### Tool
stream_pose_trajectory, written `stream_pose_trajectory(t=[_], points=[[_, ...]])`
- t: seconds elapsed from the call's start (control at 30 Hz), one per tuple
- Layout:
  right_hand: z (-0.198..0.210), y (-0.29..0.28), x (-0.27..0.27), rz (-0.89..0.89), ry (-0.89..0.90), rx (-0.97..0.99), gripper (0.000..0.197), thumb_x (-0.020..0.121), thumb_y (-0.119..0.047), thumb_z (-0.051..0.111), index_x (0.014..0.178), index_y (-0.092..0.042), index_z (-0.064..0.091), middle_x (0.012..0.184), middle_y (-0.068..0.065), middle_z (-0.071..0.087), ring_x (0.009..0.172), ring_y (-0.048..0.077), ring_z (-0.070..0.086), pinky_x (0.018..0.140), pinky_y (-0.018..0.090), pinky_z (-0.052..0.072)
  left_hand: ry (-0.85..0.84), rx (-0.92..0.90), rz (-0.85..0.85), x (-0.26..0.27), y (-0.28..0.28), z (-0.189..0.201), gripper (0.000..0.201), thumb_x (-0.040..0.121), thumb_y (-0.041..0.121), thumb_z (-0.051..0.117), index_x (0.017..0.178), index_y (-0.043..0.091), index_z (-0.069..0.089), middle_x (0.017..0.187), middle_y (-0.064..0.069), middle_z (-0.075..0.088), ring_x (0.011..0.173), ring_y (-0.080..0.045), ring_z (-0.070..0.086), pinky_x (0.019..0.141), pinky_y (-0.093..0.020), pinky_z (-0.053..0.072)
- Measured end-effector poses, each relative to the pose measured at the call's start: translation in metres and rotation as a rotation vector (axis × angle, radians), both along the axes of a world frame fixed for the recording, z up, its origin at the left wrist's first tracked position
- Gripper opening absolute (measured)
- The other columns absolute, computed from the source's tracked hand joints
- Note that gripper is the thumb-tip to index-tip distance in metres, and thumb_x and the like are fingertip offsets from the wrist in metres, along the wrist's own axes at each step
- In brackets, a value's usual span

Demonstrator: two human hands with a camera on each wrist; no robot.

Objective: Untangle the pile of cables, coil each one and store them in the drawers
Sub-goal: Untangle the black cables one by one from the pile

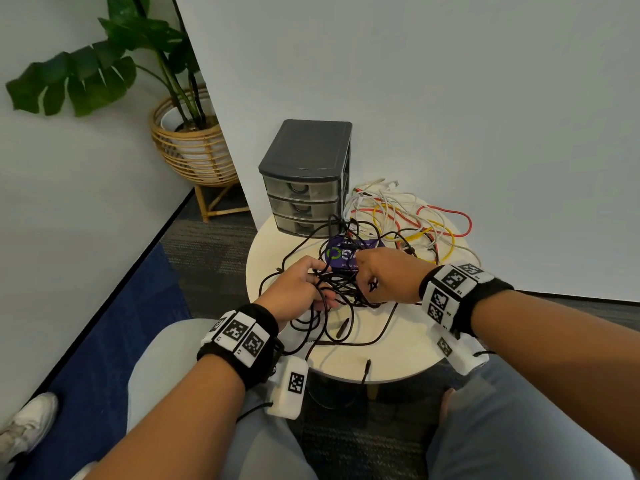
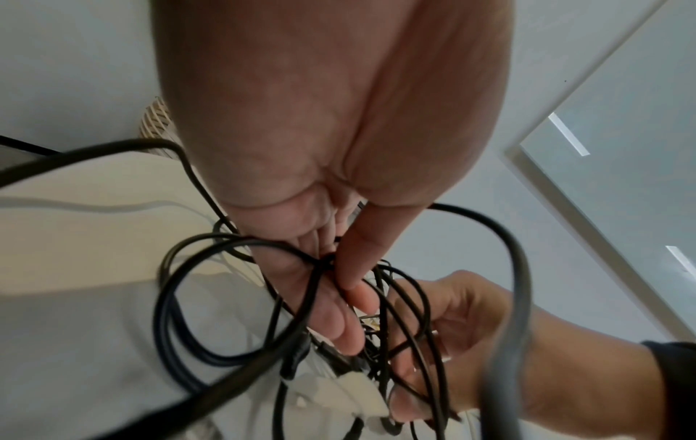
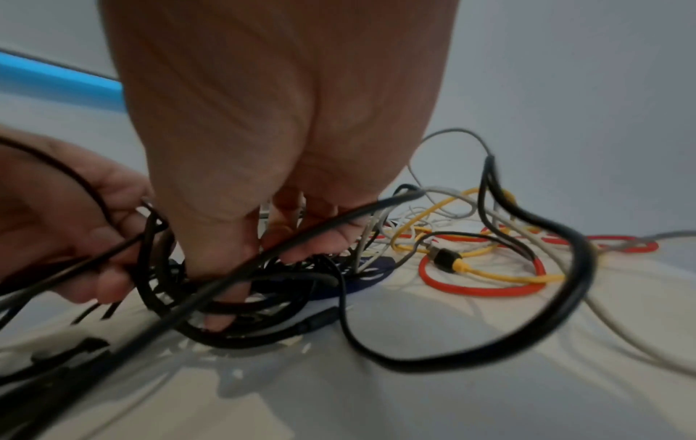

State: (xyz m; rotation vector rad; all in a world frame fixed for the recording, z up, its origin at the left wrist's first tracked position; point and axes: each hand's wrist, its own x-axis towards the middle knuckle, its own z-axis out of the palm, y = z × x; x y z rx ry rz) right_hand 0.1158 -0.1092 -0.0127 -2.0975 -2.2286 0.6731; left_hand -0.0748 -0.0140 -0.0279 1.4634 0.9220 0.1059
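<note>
On the round white counter (image 1: 408, 344) lies a tangle of black cables (image 1: 341, 289), near its front-left edge, and both hands are in it. The left hand (image 1: 298, 289) has its fingers (image 2: 350, 282) curled around several black strands, with the thumb pressing them against the palm; loops hang down from this grip. The right hand (image 1: 388, 275) reaches into the same tangle from the right, and its fingers (image 3: 222, 259) go down among the black loops, bent, but I cannot tell if they really pinch a strand. Behind the hands lies a purple packet (image 1: 343, 254), partly covered. At the back-right edge of the counter is a loose pile of white, red and yellow cables (image 1: 408, 216), apart from both hands. The grey drawer unit (image 1: 304, 178) stands at the back-left edge, with all three drawers pushed in.
</note>
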Motion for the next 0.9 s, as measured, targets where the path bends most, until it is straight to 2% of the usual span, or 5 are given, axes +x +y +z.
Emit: stream_pose_trajectory(t=[0.27,0.57,0.67,0.8,0.9], points=[[-0.008,-0.002,-0.003,0.070,-0.085,0.018,0.010,0.092,-0.017,0.069,0.095,-0.019,0.078,0.100,-0.007,0.038,0.084,0.012,0.042,0.058,0.014,0.022,-0.030,-0.011,0.003,0.001,-0.002,0.000,0.043,0.095,-0.021,0.037,0.128,0.004,0.050,0.088,-0.019,0.065,0.084,-0.036,0.071,0.064,-0.028,0.060],[-0.004,0.000,-0.010,0.095,-0.178,-0.019,0.013,0.096,-0.018,0.062,0.103,-0.011,0.072,0.104,-0.003,0.038,0.077,0.013,0.041,0.054,0.017,0.023,-0.022,0.007,-0.012,0.000,-0.004,0.000,0.045,0.095,-0.020,0.036,0.129,0.006,0.050,0.095,-0.022,0.062,0.090,-0.037,0.067,0.065,-0.028,0.059],[-0.007,0.001,-0.013,0.112,-0.234,-0.059,0.013,0.102,-0.020,0.053,0.105,-0.013,0.064,0.108,-0.001,0.042,0.081,0.017,0.046,0.063,0.024,0.035,0.004,0.066,-0.026,0.000,-0.005,0.004,0.048,0.094,-0.022,0.036,0.129,0.007,0.051,0.096,-0.021,0.064,0.088,-0.031,0.068,0.069,-0.029,0.057],[0.007,-0.002,-0.003,-0.082,0.112,-0.081,0.016,0.105,-0.022,0.044,0.089,-0.023,0.047,0.100,-0.001,0.046,0.081,0.019,0.048,0.078,0.038,0.043,0.018,0.231,-0.058,-0.001,0.000,0.013,0.040,0.096,-0.012,0.053,0.128,0.011,0.058,0.110,-0.008,0.069,0.097,-0.019,0.066,0.081,-0.026,0.054],[0.020,-0.003,0.001,-0.213,0.351,-0.023,0.020,0.106,-0.018,0.043,0.086,-0.021,0.045,0.089,-0.002,0.047,0.080,0.016,0.043,0.078,0.037,0.039,0.056,0.345,-0.058,-0.002,0.007,0.024,0.036,0.098,-0.003,0.058,0.127,0.019,0.060,0.108,-0.002,0.067,0.097,-0.016,0.064,0.092,-0.036,0.055]])
